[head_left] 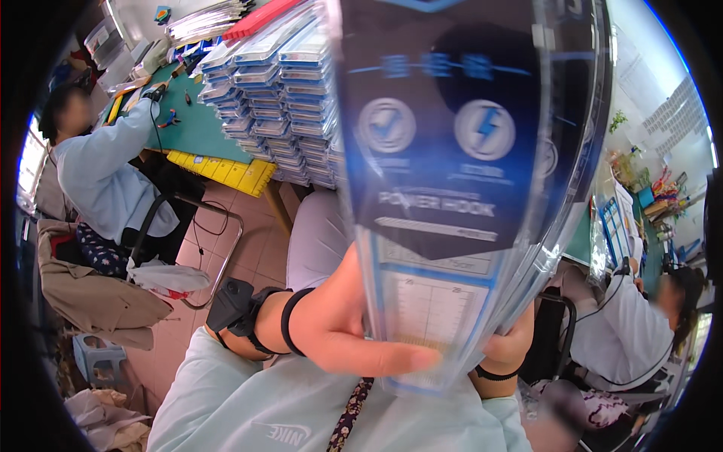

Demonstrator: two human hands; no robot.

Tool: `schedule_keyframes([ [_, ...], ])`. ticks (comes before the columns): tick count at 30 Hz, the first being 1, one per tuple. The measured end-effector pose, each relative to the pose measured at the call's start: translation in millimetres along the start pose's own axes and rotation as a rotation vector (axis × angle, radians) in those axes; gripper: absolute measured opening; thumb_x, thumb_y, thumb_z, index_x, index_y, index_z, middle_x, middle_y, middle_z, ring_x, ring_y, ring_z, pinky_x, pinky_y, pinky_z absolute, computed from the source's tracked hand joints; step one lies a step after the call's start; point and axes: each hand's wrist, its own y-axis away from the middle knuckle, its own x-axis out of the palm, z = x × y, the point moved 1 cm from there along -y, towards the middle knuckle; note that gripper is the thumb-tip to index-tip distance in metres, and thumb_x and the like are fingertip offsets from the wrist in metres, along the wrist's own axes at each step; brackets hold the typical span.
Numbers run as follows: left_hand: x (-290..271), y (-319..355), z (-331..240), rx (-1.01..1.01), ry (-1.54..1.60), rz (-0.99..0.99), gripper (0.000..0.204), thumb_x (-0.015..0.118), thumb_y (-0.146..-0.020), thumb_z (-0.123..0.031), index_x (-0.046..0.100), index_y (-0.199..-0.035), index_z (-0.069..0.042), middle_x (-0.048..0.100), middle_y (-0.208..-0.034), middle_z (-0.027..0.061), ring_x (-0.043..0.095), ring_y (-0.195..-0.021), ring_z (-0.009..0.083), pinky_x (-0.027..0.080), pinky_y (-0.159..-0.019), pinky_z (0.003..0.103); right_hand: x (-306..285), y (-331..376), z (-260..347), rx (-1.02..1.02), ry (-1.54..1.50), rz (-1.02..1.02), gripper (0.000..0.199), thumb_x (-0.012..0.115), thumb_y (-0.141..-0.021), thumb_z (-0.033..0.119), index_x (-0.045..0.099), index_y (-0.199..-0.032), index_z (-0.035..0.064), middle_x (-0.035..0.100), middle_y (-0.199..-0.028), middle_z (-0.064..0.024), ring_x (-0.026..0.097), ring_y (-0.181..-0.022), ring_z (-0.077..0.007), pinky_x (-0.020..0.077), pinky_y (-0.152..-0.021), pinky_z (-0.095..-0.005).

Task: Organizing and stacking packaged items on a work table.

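Package (444,188) right up front, filling the middle of the view, held above the lap and very close to the camera! Dark at the top, deep blue below, with two round white icons across the face, a tick and a lightning bolt, and a clear, blue-edged lower part. Motion blur softens the print. Clear edges layer up along the right side; whether it's one piece or several together, I can't tell.

Left hand (350,339) is firmly on it, thumb laid across the lower front, fingers going out of sight behind: a pinch at the lower left. Right hand (512,339) is at the lower right edge, largely hidden behind the plastic, so how tightly its fingers close, I can't tell. Black device (233,305) strapped on the left wrist, black band (495,374) on the right.

Behind, to the left, tall stacks (305,90) of flat blue-and-white packs crowd the green table (199,128), a red piece (263,15) on top and a yellow strip (218,169) along the table's near edge. Over on the far left, a co-worker (113,173) in pale blue reaches onto that table, beige jacket (83,271) hanging just behind. Across on the right, another person (621,331) in a pale top sits bent forward.
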Motion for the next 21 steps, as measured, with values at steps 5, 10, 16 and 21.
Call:
schedule_keyframes([
  [5,-8,1,-16,0.050,-0.112,0.115,0.084,0.061,-0.077,0.009,0.007,-0.141,0.000,0.035,-0.137,0.0146,0.037,-0.125,0.0216,0.029,-0.102,0.037,8,-3,0,-0.198,-0.129,0.002,0.083,0.084,-0.059,0.013,0.038,-0.127,-0.0061,0.054,-0.118,-0.0150,0.056,-0.104,-0.0252,0.0446,-0.088,-0.0331],
  [10,-2,3,-25,-0.191,0.043,-0.102,0.084,0.058,-0.077,0.012,0.007,-0.141,-0.002,0.035,-0.138,0.0150,0.036,-0.127,0.0225,0.030,-0.102,0.038,6,-3,1,-0.235,-0.052,-0.014,0.088,0.085,-0.059,0.017,0.036,-0.128,-0.0054,0.051,-0.122,-0.0142,0.052,-0.109,-0.0248,0.0416,-0.092,-0.0346],
  [16,11,-3,-20,-0.068,0.203,-0.422,0.043,0.074,-0.068,-0.006,0.056,-0.107,0.000,0.061,-0.101,0.0116,0.058,-0.097,0.0210,0.043,-0.083,0.032,12,2,11,-0.205,0.129,-0.124,0.095,0.087,-0.055,0.016,0.033,-0.130,-0.0036,0.049,-0.122,-0.0129,0.049,-0.111,-0.0236,0.0382,-0.094,-0.0354],
  [21,-11,4,-14,-0.012,0.061,0.037,0.079,0.058,-0.075,0.013,0.015,-0.140,0.000,0.040,-0.134,0.0162,0.041,-0.124,0.0250,0.034,-0.101,0.038,14,6,14,-0.263,0.205,-0.186,0.095,0.087,-0.057,0.025,0.033,-0.130,-0.0030,0.048,-0.123,-0.0099,0.046,-0.112,-0.0207,0.0349,-0.095,-0.0325],
])
